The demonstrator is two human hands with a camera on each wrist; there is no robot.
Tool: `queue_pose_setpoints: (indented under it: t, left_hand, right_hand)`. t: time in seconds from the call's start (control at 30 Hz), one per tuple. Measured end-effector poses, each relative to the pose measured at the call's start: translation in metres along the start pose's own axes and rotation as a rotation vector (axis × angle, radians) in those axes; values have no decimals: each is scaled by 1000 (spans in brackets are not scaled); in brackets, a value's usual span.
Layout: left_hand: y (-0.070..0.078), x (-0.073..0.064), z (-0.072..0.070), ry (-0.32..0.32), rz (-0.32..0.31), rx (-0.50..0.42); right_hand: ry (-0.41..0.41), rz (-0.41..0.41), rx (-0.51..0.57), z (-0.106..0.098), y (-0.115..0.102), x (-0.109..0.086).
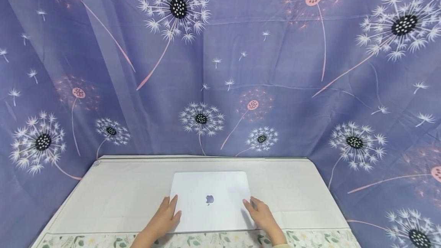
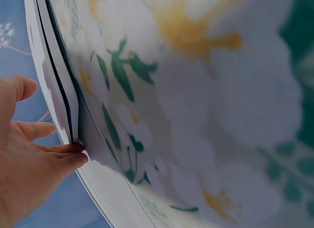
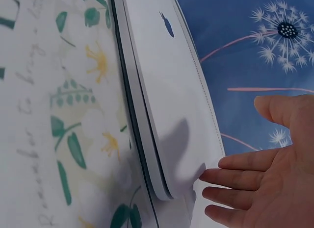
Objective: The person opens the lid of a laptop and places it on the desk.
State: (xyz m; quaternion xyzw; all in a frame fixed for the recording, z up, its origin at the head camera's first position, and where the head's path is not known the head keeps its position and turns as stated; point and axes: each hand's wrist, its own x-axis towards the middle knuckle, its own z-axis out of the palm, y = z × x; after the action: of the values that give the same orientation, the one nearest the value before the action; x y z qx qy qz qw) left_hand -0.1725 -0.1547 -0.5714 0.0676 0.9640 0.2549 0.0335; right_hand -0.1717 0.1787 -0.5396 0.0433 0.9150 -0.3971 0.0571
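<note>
Touching closed laptop (image 1: pixel 211 214): left hand (image 1: pixel 164 218)

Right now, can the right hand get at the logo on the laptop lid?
Looks like yes: the right hand is at the laptop's right edge, and nothing lies on the lid between it and the logo. The left hand is at the opposite edge.

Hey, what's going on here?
A person is handling a pale laptop bare-handed. The left grip touches its left side, and the right grip is at its right edge. The laptop looks closed, logo facing up, over a white tabletop. Whether it is slightly raised is hard to tell.
</note>
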Motion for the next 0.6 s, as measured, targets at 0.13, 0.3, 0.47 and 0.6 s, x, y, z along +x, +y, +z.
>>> queue_pose_setpoints:
  t: [0.13,0.3,0.47,0.6]
  left_hand:
    - [4,1,3,-3,11,-11]
    - [5,1,6,-6,6,-20]
    - [4,0,7,-31,-21,-50]
    - [3,-2,5,-65,-35,-91]
  right_hand:
    - [17,17,-17,-4,3,0]
    - [29,40,-34,-4,6,0]
    - [37,45,-33,-1,6,0]
    - [62,-2,-24,4,6,0]
